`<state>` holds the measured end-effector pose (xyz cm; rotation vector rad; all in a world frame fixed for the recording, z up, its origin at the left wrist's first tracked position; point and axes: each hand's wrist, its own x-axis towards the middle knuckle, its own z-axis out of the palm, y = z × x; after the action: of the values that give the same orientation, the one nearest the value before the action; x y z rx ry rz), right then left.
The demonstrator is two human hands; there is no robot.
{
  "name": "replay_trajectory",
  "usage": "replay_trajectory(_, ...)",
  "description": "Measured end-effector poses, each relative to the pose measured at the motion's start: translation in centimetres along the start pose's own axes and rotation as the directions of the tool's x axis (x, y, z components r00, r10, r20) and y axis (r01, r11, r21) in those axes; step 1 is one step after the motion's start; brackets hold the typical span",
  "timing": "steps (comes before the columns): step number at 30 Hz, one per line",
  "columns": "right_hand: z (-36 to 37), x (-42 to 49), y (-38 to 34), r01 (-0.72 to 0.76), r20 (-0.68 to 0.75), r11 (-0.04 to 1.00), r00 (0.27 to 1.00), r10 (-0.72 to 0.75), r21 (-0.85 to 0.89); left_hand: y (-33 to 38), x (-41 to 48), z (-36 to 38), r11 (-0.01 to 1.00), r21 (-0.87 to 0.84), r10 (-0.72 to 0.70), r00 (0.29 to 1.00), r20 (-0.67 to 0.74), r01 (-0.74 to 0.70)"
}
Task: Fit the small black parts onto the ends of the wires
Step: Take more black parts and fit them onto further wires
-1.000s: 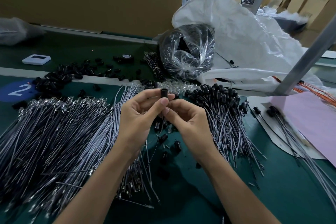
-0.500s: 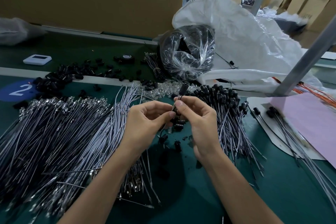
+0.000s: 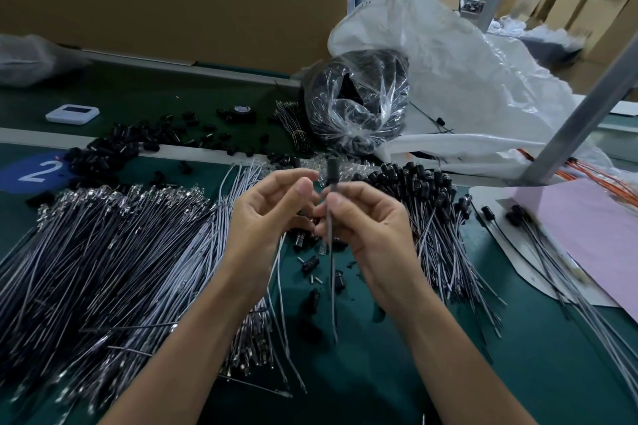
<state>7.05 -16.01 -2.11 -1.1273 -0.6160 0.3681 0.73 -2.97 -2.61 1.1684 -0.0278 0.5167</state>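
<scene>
The right hand's [image 3: 369, 235] thumb and forefinger tips [image 3: 334, 198] are pressed together, pinching a thin grey wire [image 3: 332, 272] just under its top end. A small black cylindrical part [image 3: 332, 167] sits on that end, blurred. The wire hangs straight down past the palm, its lower tip free.

Left of the wire, the left hand [image 3: 266, 214] has loosely curled fingers, thumb and forefinger apart. Whether the thumb touches the wire, I cannot tell.

Behind the wire, loose black parts lie half hidden by both hands. Far left of it spreads a heap of bare grey wires with metal ends [image 3: 103, 245], cut off by the frame. Right of it lies a pile of black-tipped wires [image 3: 431, 203]. Beyond it stands a crumpled clear plastic bag of black parts [image 3: 359, 103], its contents hard to make out.
</scene>
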Motion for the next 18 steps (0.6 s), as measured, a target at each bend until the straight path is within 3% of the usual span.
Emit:
replay_trajectory(4, 0.4, -0.3, 0.8, 0.024, -0.002, 0.982, 1.000, -0.024, -0.186, -0.1, 0.1, 0.4, 0.999, 0.033, 0.011, 0.997, -0.077, -0.008)
replay_trajectory(18, 0.7, -0.4, 1.4, 0.118, 0.005, 0.928, 0.992, -0.124, -0.352, -0.8, -0.1, 0.6, 0.995, 0.043, 0.091, 0.991, -0.097, -0.088)
